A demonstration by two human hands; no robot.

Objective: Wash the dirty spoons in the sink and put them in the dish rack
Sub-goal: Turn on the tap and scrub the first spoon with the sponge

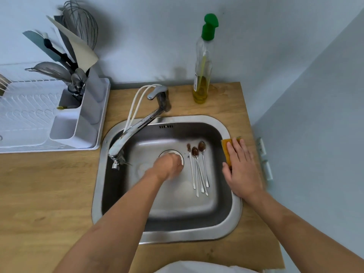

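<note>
Worktop (49, 194) of pale wood fills the view, with the steel sink (234, 213) sunk into it at centre and the white dish rack (29, 123) at ten o'clock, its cutlery holder crowded with utensils. A tap (136, 129) angles over the basin from eleven o'clock, and a bottle of dish soap (202, 64) stands at one o'clock behind the sink. The left hand (168, 165) reaches down over the drain at the basin's centre, fingers curled loosely together; whether it grips anything I cannot tell. The right hand (241, 170) lies flat, fingers spread, on a yellow sponge (226, 149) at the sink's three o'clock rim, pressing rather than gripping it. The dirty spoons (199, 170) lie side by side on the basin floor just right of the drain, brown-smeared bowls pointing to twelve, thin handles toward six. They look light, stiff and thin, probably slippery once wet and hard to lift off flat steel; pinching a handle near its free end, away from the soiled bowl, seems the best hold.
</note>
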